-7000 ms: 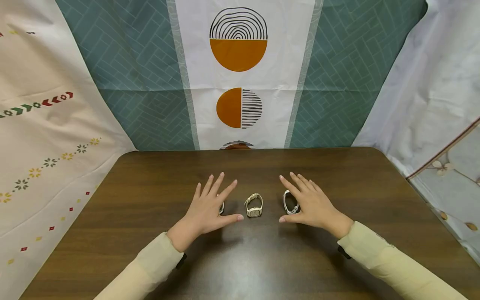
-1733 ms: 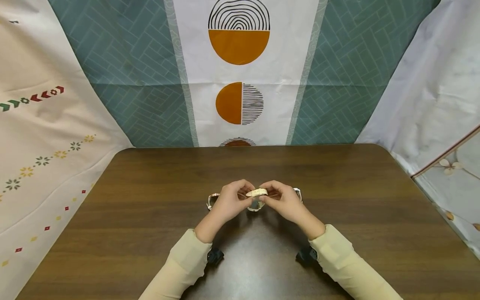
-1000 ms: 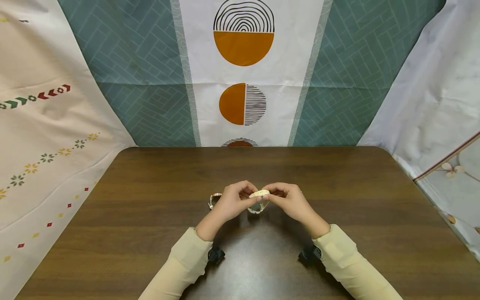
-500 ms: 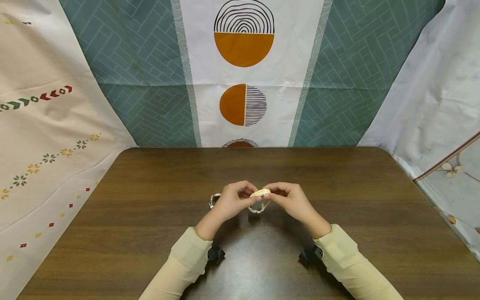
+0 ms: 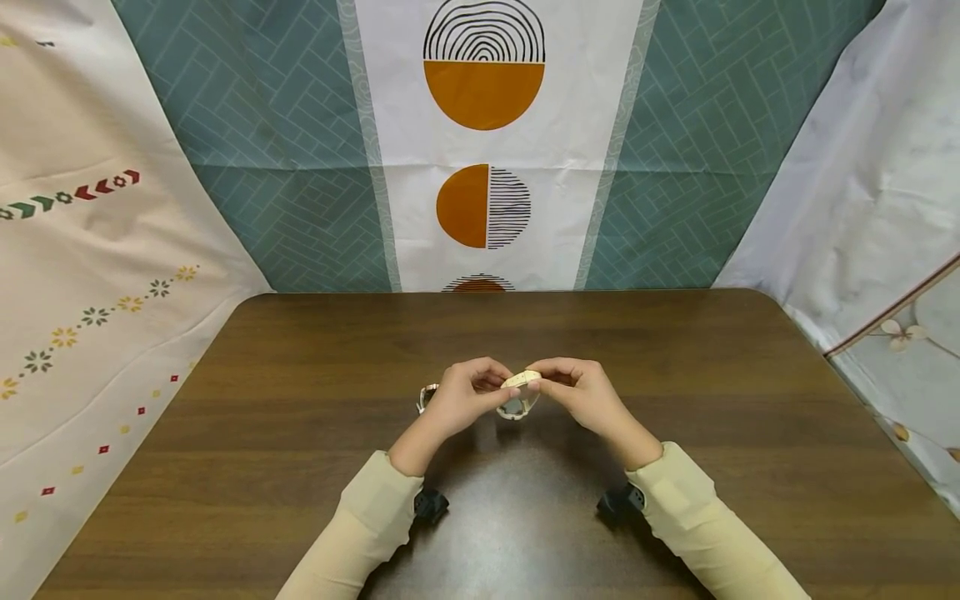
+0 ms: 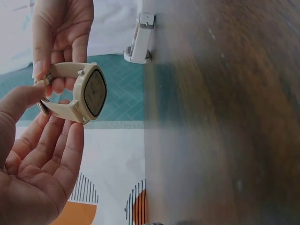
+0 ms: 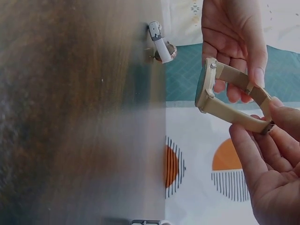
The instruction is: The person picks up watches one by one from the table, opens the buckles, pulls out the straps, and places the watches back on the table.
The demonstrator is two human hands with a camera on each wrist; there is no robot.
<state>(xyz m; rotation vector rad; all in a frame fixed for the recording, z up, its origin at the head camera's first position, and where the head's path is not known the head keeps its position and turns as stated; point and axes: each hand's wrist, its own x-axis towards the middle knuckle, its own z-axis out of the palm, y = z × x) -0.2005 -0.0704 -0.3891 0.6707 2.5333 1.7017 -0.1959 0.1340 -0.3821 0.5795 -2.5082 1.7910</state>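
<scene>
A cream wristwatch [image 5: 521, 380] is held up above the table between both hands, its dial facing downward and its strap loop on top. My left hand [image 5: 459, 402] pinches one side of the strap, with the thumb pressed on it in the right wrist view. At the buckle end, my right hand [image 7: 274, 164] pinches the strap between thumb and fingers. The square dark-rimmed dial [image 6: 95, 93] shows in the left wrist view. Whether the buckle is fastened, I cannot tell.
A second watch [image 5: 425, 398] stands on the brown table [image 5: 300, 350], partly covered by my left hand. A white-strapped watch [image 6: 140, 40] stands on the right side, hidden behind my right hand in the head view. Patterned cloth [image 5: 285, 150] hangs behind the table.
Seven seconds ago both hands were spread over the table and the cream watch stood between them. Now both hold it raised. Over the last second the strap and hands shifted only slightly.
</scene>
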